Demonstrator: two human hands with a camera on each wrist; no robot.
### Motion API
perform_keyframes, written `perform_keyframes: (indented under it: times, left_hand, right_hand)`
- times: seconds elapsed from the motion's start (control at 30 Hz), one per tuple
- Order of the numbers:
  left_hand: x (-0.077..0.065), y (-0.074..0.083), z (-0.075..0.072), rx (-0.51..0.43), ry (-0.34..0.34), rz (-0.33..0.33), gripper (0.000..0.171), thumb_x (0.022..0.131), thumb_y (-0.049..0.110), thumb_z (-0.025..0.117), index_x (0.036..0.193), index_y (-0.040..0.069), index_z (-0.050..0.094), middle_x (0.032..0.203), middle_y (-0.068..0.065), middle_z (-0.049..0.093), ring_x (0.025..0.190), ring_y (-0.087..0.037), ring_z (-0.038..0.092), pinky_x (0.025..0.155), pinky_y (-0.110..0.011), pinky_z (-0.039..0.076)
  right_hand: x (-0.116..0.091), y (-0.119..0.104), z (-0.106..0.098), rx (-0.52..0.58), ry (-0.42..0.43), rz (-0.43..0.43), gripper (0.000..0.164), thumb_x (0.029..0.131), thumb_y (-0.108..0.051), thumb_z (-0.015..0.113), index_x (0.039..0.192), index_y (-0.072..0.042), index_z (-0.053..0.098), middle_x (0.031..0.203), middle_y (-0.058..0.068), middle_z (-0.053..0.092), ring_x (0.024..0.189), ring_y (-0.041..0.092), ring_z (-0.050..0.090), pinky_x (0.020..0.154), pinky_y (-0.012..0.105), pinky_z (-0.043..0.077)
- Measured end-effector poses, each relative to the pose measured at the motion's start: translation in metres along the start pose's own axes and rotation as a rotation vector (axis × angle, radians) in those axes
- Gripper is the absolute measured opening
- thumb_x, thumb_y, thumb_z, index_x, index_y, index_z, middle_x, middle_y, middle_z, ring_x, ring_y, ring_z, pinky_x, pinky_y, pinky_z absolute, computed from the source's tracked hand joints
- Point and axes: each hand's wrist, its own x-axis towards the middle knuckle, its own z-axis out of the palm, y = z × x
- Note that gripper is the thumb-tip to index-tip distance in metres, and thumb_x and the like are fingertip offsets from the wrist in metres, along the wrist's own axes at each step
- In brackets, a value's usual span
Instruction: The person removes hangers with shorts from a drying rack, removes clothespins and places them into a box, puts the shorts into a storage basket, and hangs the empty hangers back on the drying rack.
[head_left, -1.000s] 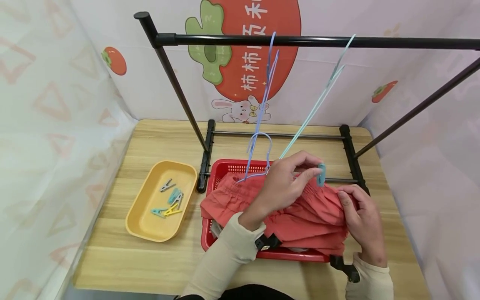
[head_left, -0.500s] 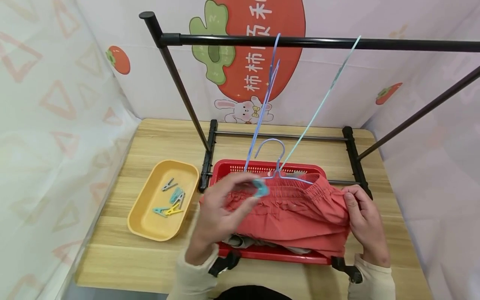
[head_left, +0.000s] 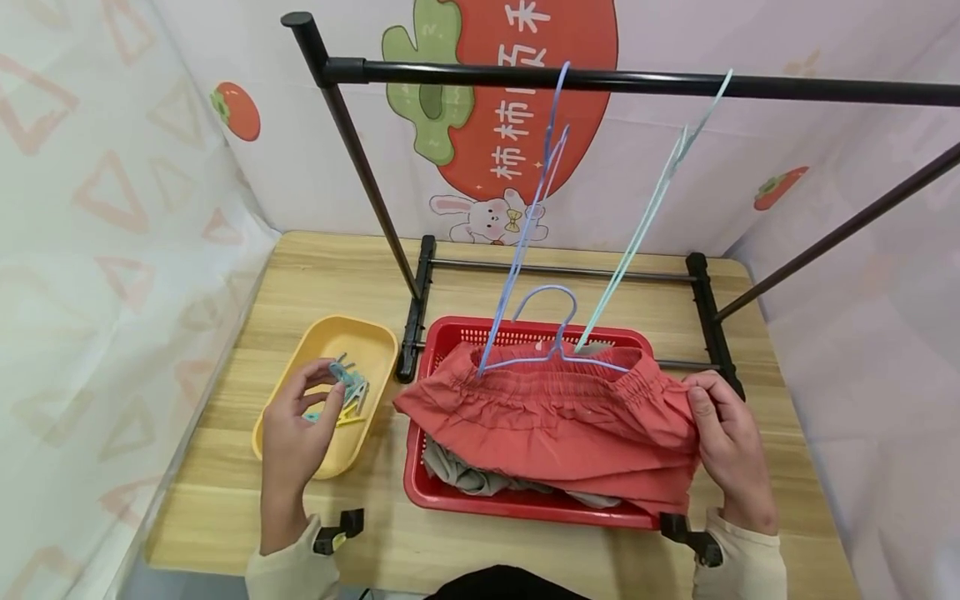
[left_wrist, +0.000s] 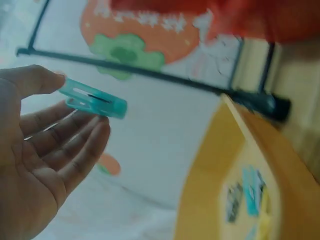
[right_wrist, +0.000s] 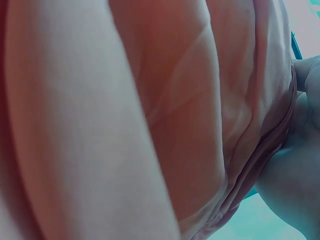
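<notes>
A teal clothespin (left_wrist: 95, 97) is pinched between the thumb and fingertips of my left hand (head_left: 295, 429), above the yellow tray (head_left: 343, 457). Loose clothespins (left_wrist: 252, 192) in teal, yellow and grey lie in that tray. My right hand (head_left: 727, 450) grips the right side of the red elastic-waisted garment (head_left: 540, 433), which looks like shorts. A blue hanger (head_left: 558, 348) sits inside its waistband, hook upward and free of the rail. In the right wrist view, folds of the cloth (right_wrist: 185, 100) fill most of the picture.
Beneath the garment stands a red basket (head_left: 525, 510) with grey-beige cloth (head_left: 465, 475) inside. A black rack rail (head_left: 465, 75) crosses above, carrying blue hangers (head_left: 517, 250) and mint-green hangers (head_left: 637, 229). The rack's foot (head_left: 415, 308) stands between tray and basket on the wooden table (head_left: 225, 517).
My left hand has carried the teal clothespin from the waistband's right side leftward to over the tray. The right hand keeps its grip. The blue hanger and waistband are now uncovered.
</notes>
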Motion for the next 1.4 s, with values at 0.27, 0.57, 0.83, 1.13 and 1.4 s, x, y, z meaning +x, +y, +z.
perform_keyframes:
  times: [0.27,0.57,0.83,1.13,1.4]
  left_hand:
    - [-0.025,-0.037,0.000,0.469,-0.042,-0.100,0.034,0.091,0.004,0.073,0.123,-0.006,0.065,0.105,-0.021,0.068,0.093,-0.039,0.066,0.072,-0.051,0.056]
    - [-0.029,-0.047,0.003,0.552,-0.172,-0.201,0.039,0.094,0.009,0.072,0.130,-0.003,0.061,0.115,-0.024,0.064,0.104,-0.044,0.060,0.082,-0.059,0.049]
    - [-0.013,-0.016,0.023,0.218,-0.109,0.045,0.025,0.094,-0.001,0.071,0.120,-0.001,0.069,0.117,-0.014,0.069,0.104,-0.030,0.065,0.084,-0.036,0.054]
    - [-0.004,0.029,0.043,-0.046,-0.384,0.177,0.031,0.095,-0.005,0.069,0.124,0.008,0.071,0.116,-0.003,0.071,0.096,-0.016,0.065,0.082,-0.021,0.052]
    - [-0.004,0.041,0.036,-0.085,-0.388,0.207,0.032,0.094,-0.014,0.065,0.118,0.006,0.073,0.110,-0.004,0.072,0.095,-0.017,0.066,0.087,-0.021,0.052]
  right_hand:
    - [-0.003,-0.002,-0.002,0.016,-0.029,0.005,0.014,0.103,0.015,0.043,0.102,0.012,0.057,0.095,0.005,0.056,0.085,0.012,0.051,0.074,0.017,0.043]
    - [-0.005,-0.002,0.000,0.076,-0.034,0.020,0.014,0.104,0.014,0.041,0.102,0.014,0.055,0.095,0.004,0.056,0.085,0.012,0.052,0.074,0.017,0.044]
    - [-0.004,-0.003,0.003,0.072,0.003,0.028,0.015,0.103,0.015,0.041,0.100,0.016,0.055,0.097,0.003,0.059,0.086,0.013,0.054,0.076,0.018,0.046]
    - [-0.006,-0.005,0.006,0.194,0.029,-0.049,0.019,0.100,0.020,0.040,0.100,0.014,0.058,0.098,0.010,0.058,0.092,0.015,0.054,0.081,0.019,0.045]
    - [-0.005,-0.003,0.002,0.364,0.014,-0.130,0.024,0.098,0.024,0.038,0.103,0.013,0.059,0.101,0.017,0.057,0.099,0.020,0.055,0.090,0.024,0.045]
